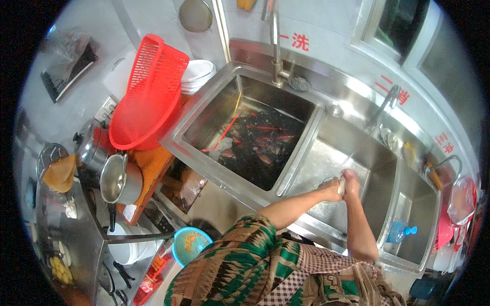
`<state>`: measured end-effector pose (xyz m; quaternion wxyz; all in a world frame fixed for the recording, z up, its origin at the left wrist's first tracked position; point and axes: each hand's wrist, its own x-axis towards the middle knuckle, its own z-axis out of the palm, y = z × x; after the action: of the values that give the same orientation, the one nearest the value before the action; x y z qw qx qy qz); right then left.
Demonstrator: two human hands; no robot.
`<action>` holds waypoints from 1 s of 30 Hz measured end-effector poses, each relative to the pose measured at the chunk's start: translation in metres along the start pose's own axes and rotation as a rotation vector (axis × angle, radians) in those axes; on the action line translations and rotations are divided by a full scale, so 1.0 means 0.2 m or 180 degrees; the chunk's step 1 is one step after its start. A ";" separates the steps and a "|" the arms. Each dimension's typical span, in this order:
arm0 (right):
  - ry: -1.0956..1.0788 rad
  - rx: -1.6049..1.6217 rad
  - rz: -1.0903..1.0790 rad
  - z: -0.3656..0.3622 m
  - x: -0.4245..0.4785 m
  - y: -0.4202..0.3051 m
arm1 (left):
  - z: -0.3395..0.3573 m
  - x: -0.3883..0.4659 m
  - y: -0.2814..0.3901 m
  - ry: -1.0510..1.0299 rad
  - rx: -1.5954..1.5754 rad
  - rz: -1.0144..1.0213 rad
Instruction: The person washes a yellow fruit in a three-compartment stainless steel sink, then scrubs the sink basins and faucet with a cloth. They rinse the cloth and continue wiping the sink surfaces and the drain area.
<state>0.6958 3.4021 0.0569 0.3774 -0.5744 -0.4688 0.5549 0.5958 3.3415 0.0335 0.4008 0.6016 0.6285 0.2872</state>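
Observation:
Both of my hands are together over the middle sink basin [317,153], under a thin stream of water. My left hand [331,190] and my right hand [350,183] are closed around a small pale object [341,186] between them. Most of it is covered by my fingers, so I cannot tell what it is. The water comes from a curved metal faucet [391,100] at the back of this basin. Water wets the basin floor beneath my hands.
The left basin [199,126] holds dark water with chopsticks and other items. A red plastic basket [153,91] and stacked white plates [197,74] stand left of it. A blue-capped bottle [399,231] lies at the right basin [415,214]. A saucepan [120,179] sits on the wooden board [151,160].

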 end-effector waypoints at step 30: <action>-0.1926 0.0827 -0.1120 -0.18 -0.42 -0.89 | -0.47 -0.41 0.26 0.2085 -0.1091 0.0568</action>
<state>0.7155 3.3750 0.2545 0.3811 -0.2423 -0.5763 0.6811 0.5401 3.2786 0.1379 0.2469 0.4545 0.6113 0.5989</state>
